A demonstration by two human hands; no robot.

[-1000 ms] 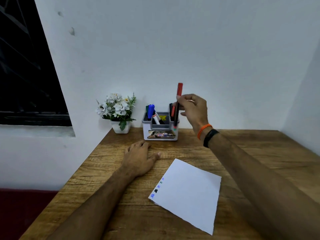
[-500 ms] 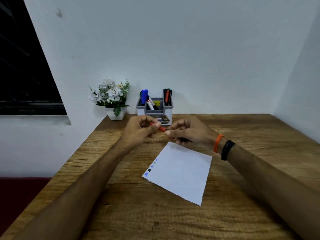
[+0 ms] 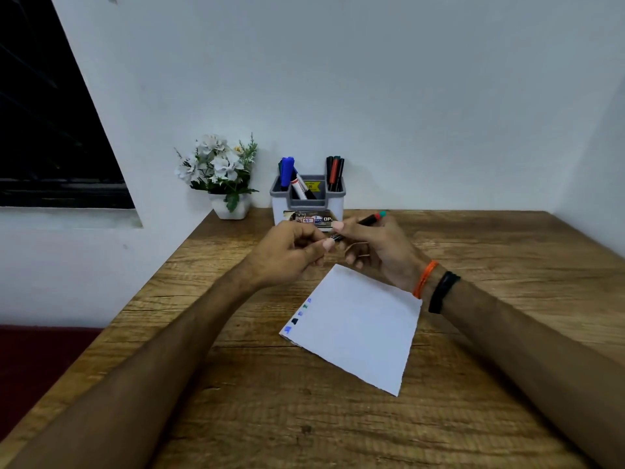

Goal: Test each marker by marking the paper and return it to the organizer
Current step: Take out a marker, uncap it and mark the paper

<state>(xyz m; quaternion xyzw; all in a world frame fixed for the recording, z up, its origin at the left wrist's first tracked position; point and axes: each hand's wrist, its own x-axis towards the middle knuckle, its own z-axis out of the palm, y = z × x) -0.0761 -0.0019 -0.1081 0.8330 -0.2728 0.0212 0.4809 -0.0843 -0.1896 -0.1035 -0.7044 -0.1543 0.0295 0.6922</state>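
A thin marker [image 3: 358,225] is gripped by the right hand [image 3: 378,252]; its front end is pinched by the left hand [image 3: 291,255], probably at the cap. If pulled too sharply, ink could be smeared on fingers or paper [image 3: 358,326].

Bare forearms, no sleeves. Right wrist: thin orange thread band [image 3: 425,278], black wristband [image 3: 443,292] just behind it. Left wrist bare.
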